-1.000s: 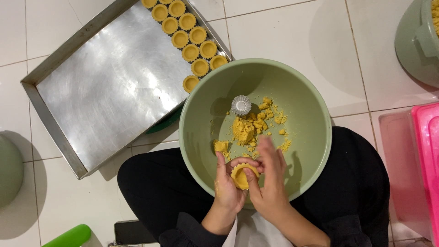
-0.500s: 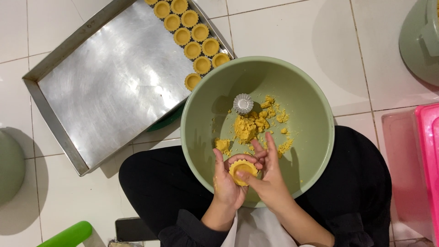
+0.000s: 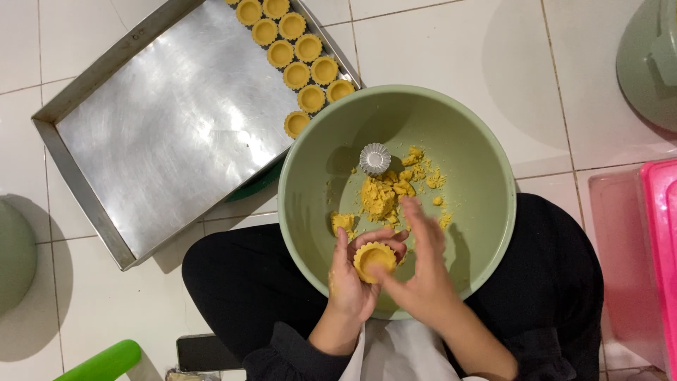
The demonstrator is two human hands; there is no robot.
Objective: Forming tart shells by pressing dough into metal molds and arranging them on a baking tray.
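My left hand (image 3: 350, 282) holds a small fluted tart shell (image 3: 374, 258) of yellow dough over the near part of a pale green bowl (image 3: 486, 162). My right hand (image 3: 422, 271) is beside the shell, its fingers spread and blurred, its thumb by the shell's edge. Crumbled yellow dough (image 3: 384, 192) lies in the bowl's bottom next to a small fluted metal mould (image 3: 374, 158). Behind the bowl to the left a metal baking tray (image 3: 166, 134) carries several finished tart shells (image 3: 300, 56) in two rows along its far right side.
The bowl rests on my lap, clothed in black, on a white tiled floor. A pink plastic container (image 3: 659, 261) is at the right, a grey-green vessel (image 3: 652, 60) at the top right, a green round object (image 3: 14, 257) at the left, and a green handle (image 3: 106, 361) at the bottom left.
The tart shell has been turned so that its open side faces up. My right hand's fingers have lifted off the shell and spread apart.
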